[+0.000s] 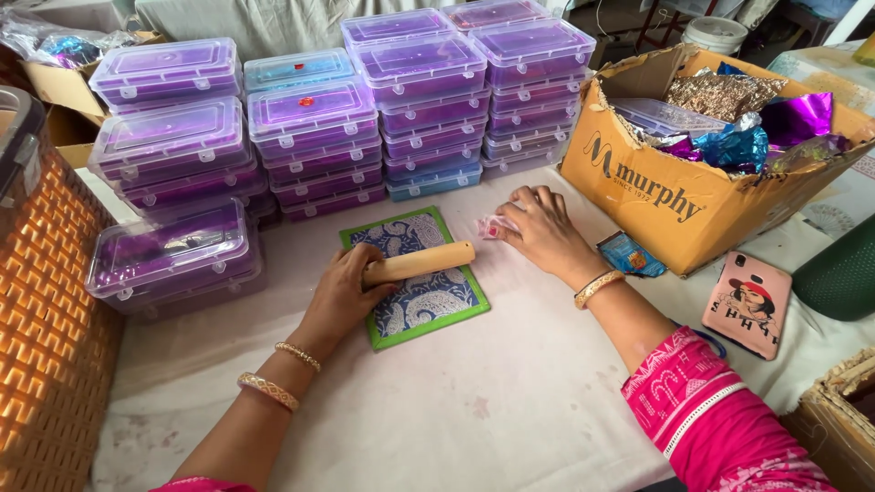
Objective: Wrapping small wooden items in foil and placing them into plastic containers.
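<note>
My left hand grips one end of a short wooden roller that lies across a square mat with a green border and a blue and white paisley print. My right hand rests on the white cloth to the right of the mat. Its fingertips press a small pink and white wrapped piece. Both wrists wear gold bangles, and a pink sleeve covers my right forearm.
Stacks of clear purple-tinted plastic boxes line the far side. A torn cardboard box of shiny foil wrappers sits at right, with a small blue packet and a pink-cased phone beside it. A wicker basket stands at left.
</note>
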